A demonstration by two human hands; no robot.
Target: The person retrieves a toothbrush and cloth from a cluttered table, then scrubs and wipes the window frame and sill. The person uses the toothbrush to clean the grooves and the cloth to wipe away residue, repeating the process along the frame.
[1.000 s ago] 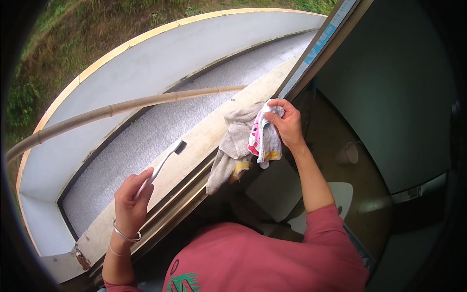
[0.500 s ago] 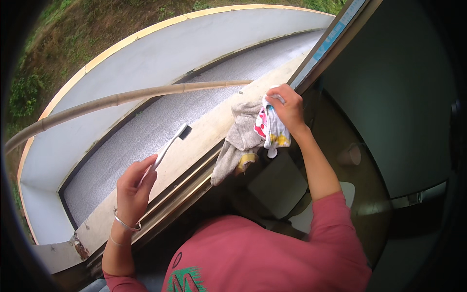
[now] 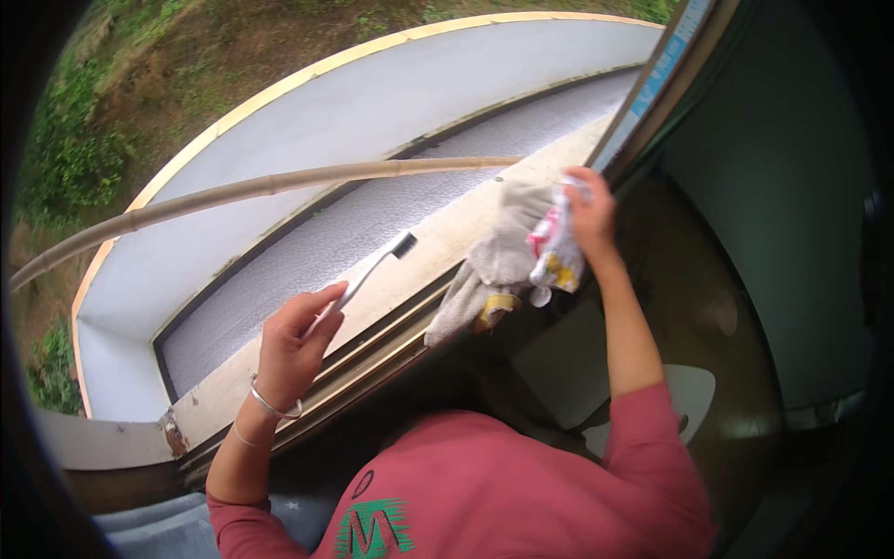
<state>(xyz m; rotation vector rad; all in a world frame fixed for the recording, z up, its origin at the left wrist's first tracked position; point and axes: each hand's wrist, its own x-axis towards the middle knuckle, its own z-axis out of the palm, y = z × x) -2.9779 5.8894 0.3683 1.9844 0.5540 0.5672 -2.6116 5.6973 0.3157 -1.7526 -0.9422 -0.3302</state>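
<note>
Between the thumb and fingers of my left hand (image 3: pixel 298 340) is a white toothbrush (image 3: pixel 366 275), its dark bristles tilted up and to the right above the sill. My right hand (image 3: pixel 592 216) is closed on a bunched white cloth (image 3: pixel 557 253) with pink and yellow prints, slightly smeared by motion. Right beside that cloth, a grey-beige cloth (image 3: pixel 503 244) drapes over the inner edge of the window sill. A yellow patch shows near its lower end. Whether the right fingers also pinch the grey cloth is hidden.
The pale window sill (image 3: pixel 447 233) and its metal track (image 3: pixel 372 349) run diagonally before me. A bamboo pole (image 3: pixel 270 186) crosses outside, over a white-walled ledge (image 3: pixel 307 116). The window frame (image 3: pixel 652 88) rises at upper right. A white stool (image 3: pixel 694 391) stands below, indoors.
The view has shifted, so the scene sits further right. My left hand has raised the toothbrush slightly nearer the cloths. The right hand still grips the printed cloth and is blurred now.
</note>
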